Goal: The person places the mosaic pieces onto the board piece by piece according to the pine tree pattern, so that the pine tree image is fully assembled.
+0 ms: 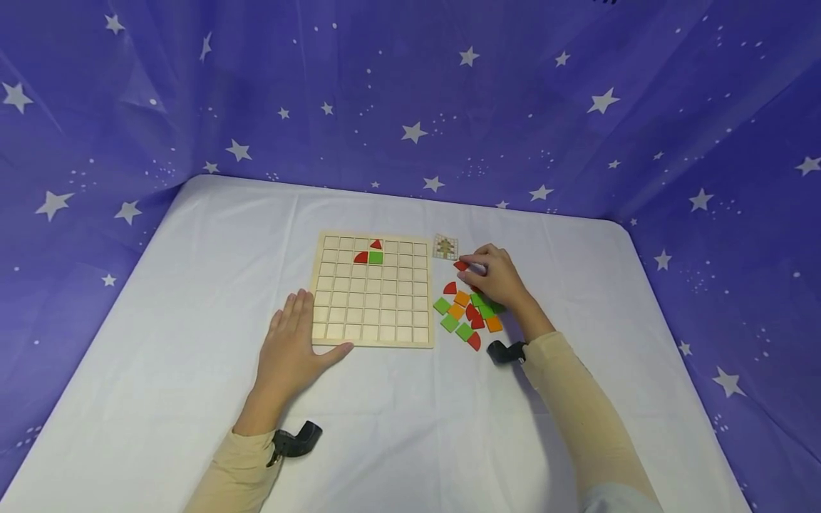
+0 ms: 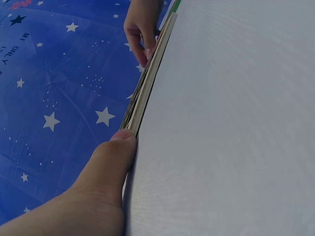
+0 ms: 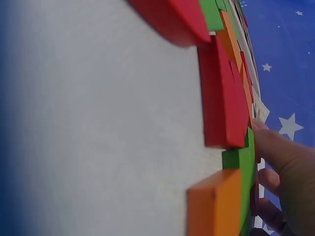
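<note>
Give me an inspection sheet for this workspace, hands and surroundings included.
Surface: white cloth-covered tabletop.
Job's things: wooden grid board holding a red triangle, red quarter-circle and green square; loose pieces and pattern card right of it.
Clutter: nothing seen.
Left hand: fingers straight beside the board's left edge, thumb at near edge.
Right hand: fingers at a red piece, grip unclear.
Cables: nothing seen.
Surroundings: blue star-print backdrop.

desk [image 1: 398,442] backed by curtain [image 1: 359,153] | board [image 1: 370,302] laid on desk | three tiles [image 1: 375,257] set in board's two far rows | card [image 1: 445,246] placed just right of board's far-right corner | loose tiles [image 1: 456,311] spread right of board, before card | board's near-left edges touched by left hand [image 1: 290,349] | another tile [image 1: 460,265] pinched by right hand [image 1: 498,278] near card
</note>
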A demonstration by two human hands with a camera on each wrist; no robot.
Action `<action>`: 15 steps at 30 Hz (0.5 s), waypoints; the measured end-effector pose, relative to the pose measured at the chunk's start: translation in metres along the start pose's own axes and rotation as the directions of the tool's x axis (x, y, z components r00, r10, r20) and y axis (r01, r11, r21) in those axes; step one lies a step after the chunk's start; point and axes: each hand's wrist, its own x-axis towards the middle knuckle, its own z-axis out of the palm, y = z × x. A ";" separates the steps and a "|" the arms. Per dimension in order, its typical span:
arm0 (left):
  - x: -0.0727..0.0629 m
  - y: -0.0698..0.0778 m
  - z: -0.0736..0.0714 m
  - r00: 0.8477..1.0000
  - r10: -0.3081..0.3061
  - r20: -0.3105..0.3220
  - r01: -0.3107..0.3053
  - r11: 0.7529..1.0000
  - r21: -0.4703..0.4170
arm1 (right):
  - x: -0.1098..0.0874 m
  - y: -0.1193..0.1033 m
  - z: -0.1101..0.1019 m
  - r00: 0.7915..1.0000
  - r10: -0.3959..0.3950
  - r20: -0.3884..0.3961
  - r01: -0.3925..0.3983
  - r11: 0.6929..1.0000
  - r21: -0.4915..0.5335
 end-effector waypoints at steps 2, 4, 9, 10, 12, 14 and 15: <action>0.000 0.000 0.000 1.000 0.000 0.001 0.000 1.000 -0.002 | 0.000 -0.001 0.001 1.000 0.000 0.000 0.000 1.000 -0.002; 0.000 0.001 0.000 1.000 -0.002 0.004 0.002 1.000 -0.002 | 0.000 -0.002 0.001 1.000 -0.003 0.001 0.003 1.000 -0.017; 0.000 0.002 -0.002 1.000 -0.002 0.004 0.002 1.000 -0.010 | -0.002 -0.007 0.002 0.999 -0.039 -0.021 0.037 0.994 -0.101; 0.000 0.002 -0.002 1.000 -0.002 0.002 0.002 1.000 -0.012 | -0.003 -0.007 0.003 0.999 -0.047 -0.028 0.043 0.993 -0.113; -0.001 0.003 -0.002 1.000 -0.002 0.001 0.002 1.000 -0.014 | -0.003 -0.008 0.003 0.998 -0.049 -0.038 0.045 0.992 -0.120; -0.001 0.003 -0.002 1.000 -0.003 0.002 0.003 1.000 -0.014 | -0.003 -0.008 0.003 0.998 -0.045 -0.042 0.039 0.992 -0.116; -0.001 0.003 -0.002 1.000 -0.003 0.003 0.003 1.000 -0.013 | -0.003 -0.008 0.003 0.998 -0.039 -0.043 0.034 0.993 -0.111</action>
